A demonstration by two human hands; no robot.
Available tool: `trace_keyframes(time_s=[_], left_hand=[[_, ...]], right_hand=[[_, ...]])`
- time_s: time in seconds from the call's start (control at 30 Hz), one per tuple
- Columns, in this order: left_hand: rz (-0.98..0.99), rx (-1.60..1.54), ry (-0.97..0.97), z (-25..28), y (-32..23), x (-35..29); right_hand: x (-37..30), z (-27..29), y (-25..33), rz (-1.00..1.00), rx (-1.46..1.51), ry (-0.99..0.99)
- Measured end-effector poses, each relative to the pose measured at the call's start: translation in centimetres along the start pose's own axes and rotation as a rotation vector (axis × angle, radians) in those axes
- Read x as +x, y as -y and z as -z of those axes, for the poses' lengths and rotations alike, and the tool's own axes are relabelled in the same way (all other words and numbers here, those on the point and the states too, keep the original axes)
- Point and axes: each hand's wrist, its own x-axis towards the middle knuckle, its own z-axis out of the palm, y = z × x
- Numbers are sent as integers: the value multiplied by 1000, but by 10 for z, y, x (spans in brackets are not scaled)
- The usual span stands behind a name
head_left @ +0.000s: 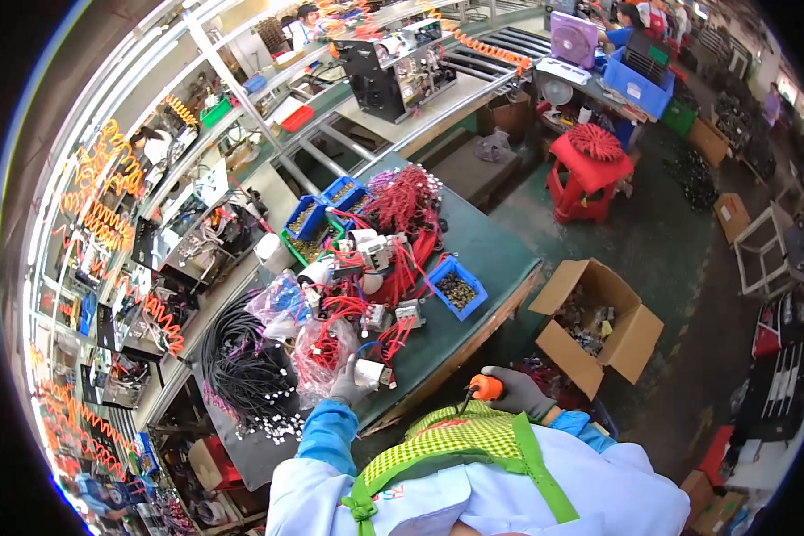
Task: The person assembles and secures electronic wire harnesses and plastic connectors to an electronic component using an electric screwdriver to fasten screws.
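My left hand, in a grey glove, is closed around a white cylindrical part with small metal fittings at its right end, just above the table's near edge. My right hand, also gloved in grey, grips a screwdriver by its orange handle, close to my apron; its dark shaft points down toward the left. Beside my left hand lie a clear plastic bag with red wires in it and a bundle of black cables with white connectors. Red wire harnesses are heaped farther back.
Blue bins of small metal parts stand on the green table. An open cardboard box with loose parts is on the floor at right, and a red stool stands beyond it. A roller conveyor with a black unit runs behind.
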Motion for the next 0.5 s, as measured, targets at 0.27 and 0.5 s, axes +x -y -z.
trace_keyframes(time_s=[0.27,0.5], left_hand=[[169,15,-99,-13,-53,-11],[295,19,-111,-11,-61,2]], right_hand=[[-26,38,15,-44,32,-388],[-23,118,82,260,670,-807]])
